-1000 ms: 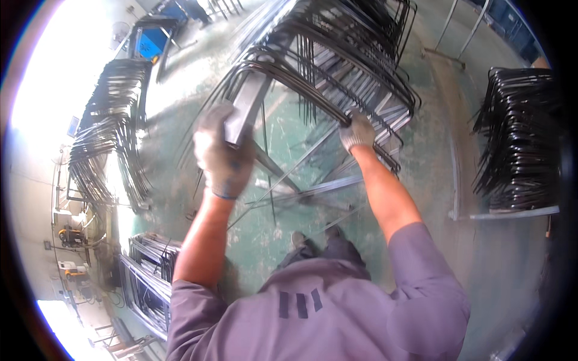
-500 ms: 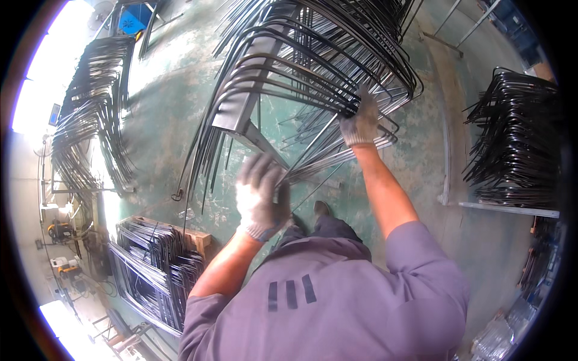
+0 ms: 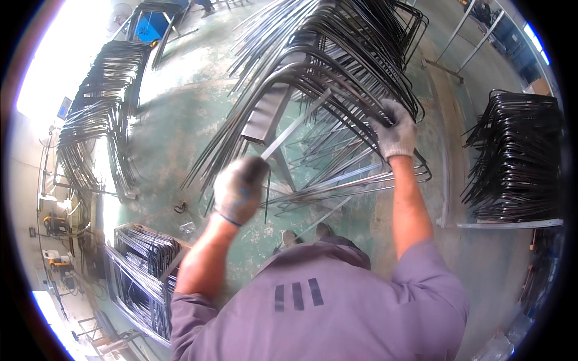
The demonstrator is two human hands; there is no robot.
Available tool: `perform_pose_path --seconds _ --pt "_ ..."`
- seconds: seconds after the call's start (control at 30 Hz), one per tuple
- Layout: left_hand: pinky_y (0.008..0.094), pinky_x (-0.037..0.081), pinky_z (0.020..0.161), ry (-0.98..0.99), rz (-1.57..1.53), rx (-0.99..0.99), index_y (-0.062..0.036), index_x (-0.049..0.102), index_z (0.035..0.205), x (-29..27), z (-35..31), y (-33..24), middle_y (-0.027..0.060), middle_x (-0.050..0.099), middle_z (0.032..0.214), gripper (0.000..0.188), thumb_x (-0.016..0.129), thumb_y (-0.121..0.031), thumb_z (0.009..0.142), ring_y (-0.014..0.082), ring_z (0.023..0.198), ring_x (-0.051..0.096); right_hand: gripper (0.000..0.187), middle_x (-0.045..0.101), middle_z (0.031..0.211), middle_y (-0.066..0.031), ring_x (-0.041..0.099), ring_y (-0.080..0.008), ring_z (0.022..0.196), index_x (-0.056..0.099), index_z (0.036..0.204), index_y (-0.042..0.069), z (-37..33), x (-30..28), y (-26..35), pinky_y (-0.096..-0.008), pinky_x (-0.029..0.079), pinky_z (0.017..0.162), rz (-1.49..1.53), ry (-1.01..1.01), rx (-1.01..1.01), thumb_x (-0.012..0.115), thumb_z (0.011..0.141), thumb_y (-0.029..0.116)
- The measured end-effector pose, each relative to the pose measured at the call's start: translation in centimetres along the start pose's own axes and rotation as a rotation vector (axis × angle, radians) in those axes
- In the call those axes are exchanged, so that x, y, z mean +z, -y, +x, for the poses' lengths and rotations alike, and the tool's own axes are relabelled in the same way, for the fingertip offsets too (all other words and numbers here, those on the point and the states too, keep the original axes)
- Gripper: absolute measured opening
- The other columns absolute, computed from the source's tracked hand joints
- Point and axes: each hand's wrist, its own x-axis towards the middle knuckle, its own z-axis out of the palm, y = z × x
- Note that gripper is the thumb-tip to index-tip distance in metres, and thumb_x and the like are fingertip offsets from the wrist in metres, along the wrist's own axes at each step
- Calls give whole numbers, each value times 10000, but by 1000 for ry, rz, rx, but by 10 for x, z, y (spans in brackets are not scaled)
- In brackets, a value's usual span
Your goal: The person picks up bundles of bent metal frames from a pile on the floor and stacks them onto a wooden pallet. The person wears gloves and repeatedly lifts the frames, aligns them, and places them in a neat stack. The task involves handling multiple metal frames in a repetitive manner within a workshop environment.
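Note:
My left hand (image 3: 241, 189), in a pale work glove with dark fingertips, is closed around one end of a straight, flat, silver metal bar (image 3: 295, 128). The bar slants up and away to the right, among bent black metal rods (image 3: 289, 72). These rods hang over a grey metal beam (image 3: 265, 113) in front of me, bunched close together. My right hand (image 3: 395, 127), gloved too, is curled round the right-hand part of several of these rods. Its fingertips are partly hidden, and the left hand is a little blurred.
Lower bent rods (image 3: 361, 179) stick out below my right hand. Racks of bent rods stand at the left (image 3: 102, 108) and right (image 3: 515, 156). A stack of dark metal frames (image 3: 144, 271) stands at lower left. Upright metal posts (image 3: 475, 45) rise at the far right.
The nearest rods, spaced out along the beam before, are now bunched farther back. My right hand has moved right; my left hand has shifted left and the flat bar now shows clearly.

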Motion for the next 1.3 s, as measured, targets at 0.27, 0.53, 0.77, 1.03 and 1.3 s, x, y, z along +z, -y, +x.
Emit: perform_pose_path --seconds 0.27,0.53,0.77,1.03,1.3 --pt "402 572 792 -409 33 -44 -94 789 990 -71 111 124 114 769 909 56 735 -108 1001 266 839 723 760 636 1553 -199 566 -362 1496 602 1538 70 33 30 73 -424 430 1292 -236 202 7 888 835 112" --pt "348 611 888 -305 -187 34 -42 777 1142 -10 49 73 132 791 1021 187 838 -79 969 239 949 767 886 501 1576 -279 439 -491 1518 402 1606 -56 20 123 96 -621 291 1331 -288 -118 -592 760 816 124" --pt "449 573 948 -309 -164 41 -45 683 1270 31 68 17 186 709 1155 481 860 -32 823 402 1066 709 775 546 1553 -283 502 -483 1470 429 1600 -47 116 159 71 -586 326 1318 -434 -192 -542 689 895 141" --pt "445 591 964 -165 -253 -60 21 697 1316 35 86 25 198 757 1221 524 849 -79 825 340 1105 754 737 525 1579 -232 488 -450 1497 482 1611 97 339 228 -47 -611 291 1329 -379 -255 -319 718 924 221" --pt "415 579 985 -264 -382 -390 19 724 1297 34 68 17 148 785 1187 612 962 -224 788 262 1103 749 752 567 1561 -160 558 -399 1454 515 1593 200 628 291 -56 -581 468 1214 -672 108 23 811 902 233"
